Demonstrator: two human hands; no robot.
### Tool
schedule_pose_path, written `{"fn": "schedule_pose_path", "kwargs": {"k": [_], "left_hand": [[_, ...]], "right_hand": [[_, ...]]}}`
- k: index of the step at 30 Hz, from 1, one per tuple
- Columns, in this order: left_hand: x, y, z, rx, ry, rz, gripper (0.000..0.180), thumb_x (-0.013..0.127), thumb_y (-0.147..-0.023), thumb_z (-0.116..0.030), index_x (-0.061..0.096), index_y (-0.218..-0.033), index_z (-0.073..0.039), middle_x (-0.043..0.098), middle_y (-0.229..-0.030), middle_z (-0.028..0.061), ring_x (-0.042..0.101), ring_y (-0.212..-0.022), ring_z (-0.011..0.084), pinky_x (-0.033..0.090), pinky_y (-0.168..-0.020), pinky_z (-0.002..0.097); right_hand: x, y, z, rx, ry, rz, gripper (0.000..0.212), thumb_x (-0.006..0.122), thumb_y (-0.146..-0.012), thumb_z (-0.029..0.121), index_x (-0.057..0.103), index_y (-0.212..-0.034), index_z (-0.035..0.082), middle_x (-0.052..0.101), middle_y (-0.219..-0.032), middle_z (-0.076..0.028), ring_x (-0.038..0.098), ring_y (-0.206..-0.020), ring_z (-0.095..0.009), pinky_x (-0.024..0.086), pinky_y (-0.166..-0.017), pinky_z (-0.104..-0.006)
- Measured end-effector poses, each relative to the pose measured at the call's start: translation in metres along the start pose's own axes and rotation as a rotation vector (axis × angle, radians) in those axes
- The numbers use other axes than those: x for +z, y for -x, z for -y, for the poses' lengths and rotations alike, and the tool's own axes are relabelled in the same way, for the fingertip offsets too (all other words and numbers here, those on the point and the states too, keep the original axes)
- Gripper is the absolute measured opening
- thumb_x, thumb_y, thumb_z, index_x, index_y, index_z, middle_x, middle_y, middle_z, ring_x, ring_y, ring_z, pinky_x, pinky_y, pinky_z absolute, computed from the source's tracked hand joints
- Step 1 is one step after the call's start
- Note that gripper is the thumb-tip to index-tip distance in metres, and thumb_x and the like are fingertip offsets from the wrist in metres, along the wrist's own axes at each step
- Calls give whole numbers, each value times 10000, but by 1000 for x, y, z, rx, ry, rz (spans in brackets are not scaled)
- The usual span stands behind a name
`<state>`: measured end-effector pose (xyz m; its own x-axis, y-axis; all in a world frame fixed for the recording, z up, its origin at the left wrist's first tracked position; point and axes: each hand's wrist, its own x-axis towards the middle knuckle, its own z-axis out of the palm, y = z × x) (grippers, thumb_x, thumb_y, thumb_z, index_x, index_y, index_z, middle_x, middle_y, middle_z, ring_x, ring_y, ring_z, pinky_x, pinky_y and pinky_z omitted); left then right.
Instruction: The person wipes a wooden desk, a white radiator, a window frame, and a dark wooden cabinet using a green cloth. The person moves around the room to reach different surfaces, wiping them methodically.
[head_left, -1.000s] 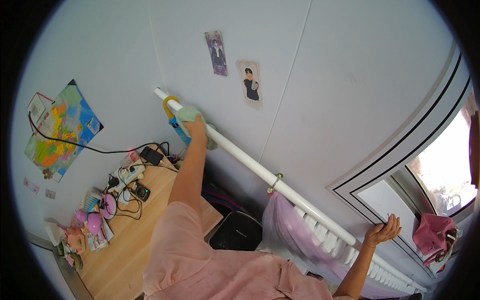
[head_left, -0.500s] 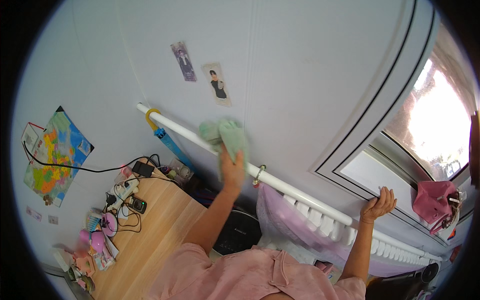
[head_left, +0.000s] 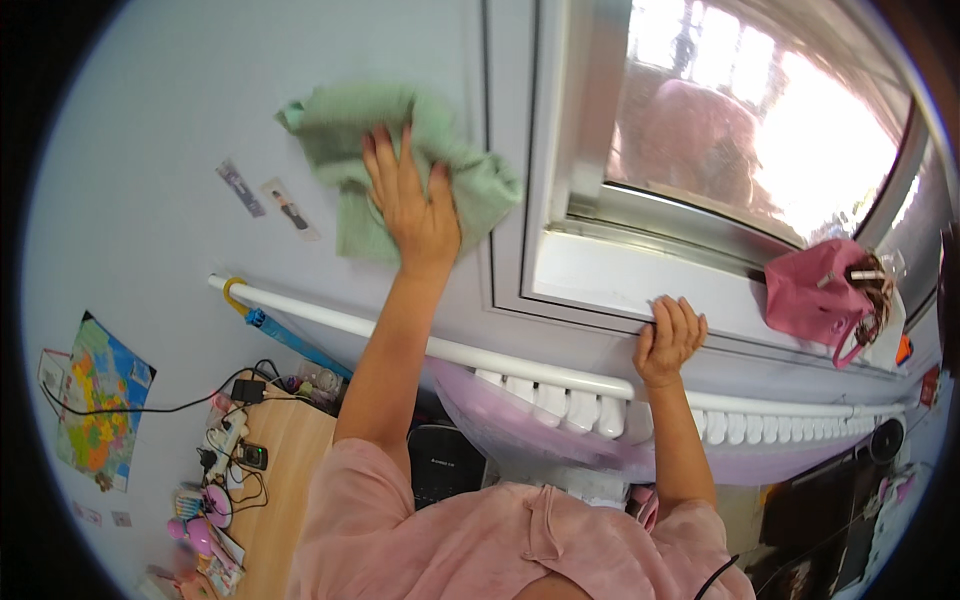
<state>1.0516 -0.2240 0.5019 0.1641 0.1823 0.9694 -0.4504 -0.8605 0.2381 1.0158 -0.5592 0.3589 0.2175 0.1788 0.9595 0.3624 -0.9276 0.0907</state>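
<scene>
My left hand is raised against the pale wall, fingers spread flat over a light green cloth. Pressed to the wall beside the window frame, the cloth is spread out with folds and a slightly blurred upper edge. My right hand rests at the front edge of the white windowsill, its fingers lightly bent and apart with nothing in them. On the sill to its right stands a pink bag.
Below my hands runs a white pipe above a white radiator with purple sheer fabric. A blue umbrella hangs from the pipe's left end. A wooden desk with cables stands lower left. Two picture cards and a map are on the wall.
My left hand and the cloth have moved up the wall, and the bunched cloth is now spread wider. The view has shifted toward the window. My right hand stays at the sill.
</scene>
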Motion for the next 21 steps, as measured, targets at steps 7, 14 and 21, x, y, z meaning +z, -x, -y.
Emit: {"fn": "schedule_pose_path", "kwargs": {"k": [7, 14, 21], "left_hand": [[8, 133, -108, 365, 122, 540, 367, 569, -903, -227, 598, -1205, -20, 555, -1217, 261, 485, -1192, 453, 274, -1084, 586], [74, 103, -163, 160, 9, 865, 374, 466, -976, -316, 593, -1222, -64, 615, -1236, 140, 531, -1195, 341, 403, -974, 472], [114, 122, -273, 518, 334, 859, 509, 590, -901, -373, 519, -1339, -122, 566, -1317, 110, 503, -1228, 327, 408, -973, 458]], "right_hand": [[-16, 2, -10, 2, -229, 44, 368, 551, -851, 121, 599, -1208, 45, 606, -1252, -112, 522, -1215, -290, 189, -1128, -467], [-63, 35, -23, 129, -484, -33, 474, 548, -822, 24, 483, -1291, 3, 476, -1345, -262, 489, -1209, -436, 363, -1037, -536], [-120, 94, -35, 252, -423, 5, 451, 539, -834, 39, 486, -1280, 2, 491, -1321, -253, 502, -1176, -435, 382, -1012, -519]]}}
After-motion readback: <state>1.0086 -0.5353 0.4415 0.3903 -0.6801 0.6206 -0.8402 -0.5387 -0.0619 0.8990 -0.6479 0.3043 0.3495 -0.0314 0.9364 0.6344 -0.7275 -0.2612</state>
